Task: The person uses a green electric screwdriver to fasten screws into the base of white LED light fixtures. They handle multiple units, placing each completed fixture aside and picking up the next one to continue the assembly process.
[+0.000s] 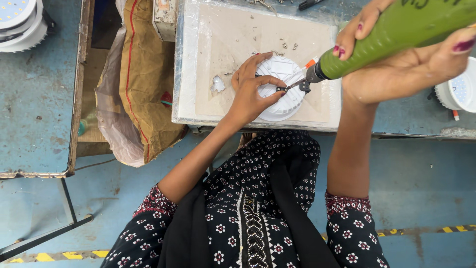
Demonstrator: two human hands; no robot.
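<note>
From the head camera, a round white ribbed lamp housing (282,89) lay on a pale board (218,49) on the desk (411,114). The left hand (253,87) pinned it, fingers curled over a small metal clip (281,89). The right hand (396,64) gripped a green electric screwdriver (391,34), its tip at that clip.

Bright, even daylight; soft short shadows under the hands on the pale plastic-wrapped work board (258,30), mild sheen along its left edge, focus sharp there, slight wide-angle stretch toward frame edges.
</note>
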